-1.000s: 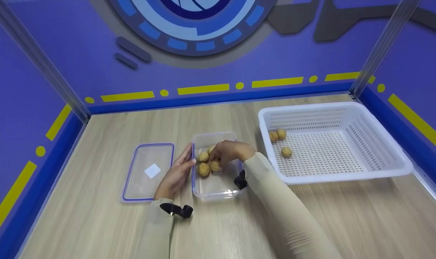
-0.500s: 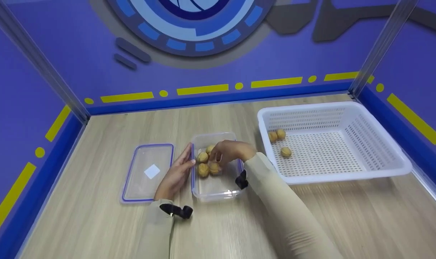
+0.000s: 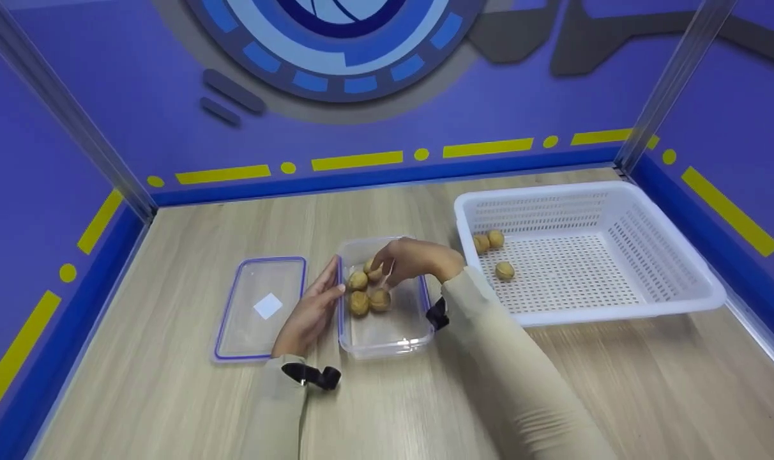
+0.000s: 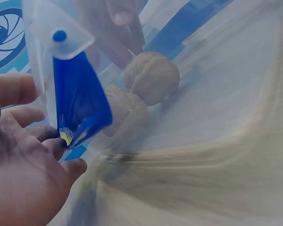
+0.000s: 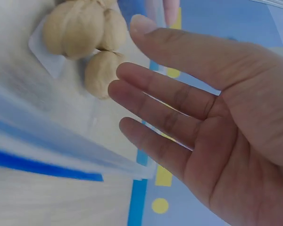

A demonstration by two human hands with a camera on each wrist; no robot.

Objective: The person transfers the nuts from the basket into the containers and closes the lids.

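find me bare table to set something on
Bare table lies before the white basket, right of the right sleeve, and beyond the lid and clear box, up to the wall. Crowded: between lid and box (left hand), and around the box's walnuts (right hand).

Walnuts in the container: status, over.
Left hand at left side of container. Right hand over it, relaxed. Four walnuts visible inside. Lid aside, not blocking.

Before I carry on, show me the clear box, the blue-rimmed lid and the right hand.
Clear box [image 3: 387, 329]: head view, on the bare near part of its floor.
Blue-rimmed lid [image 3: 261, 331]: head view, on its clear panel.
Right hand [image 5: 219, 134]: right wrist view, on the palm.
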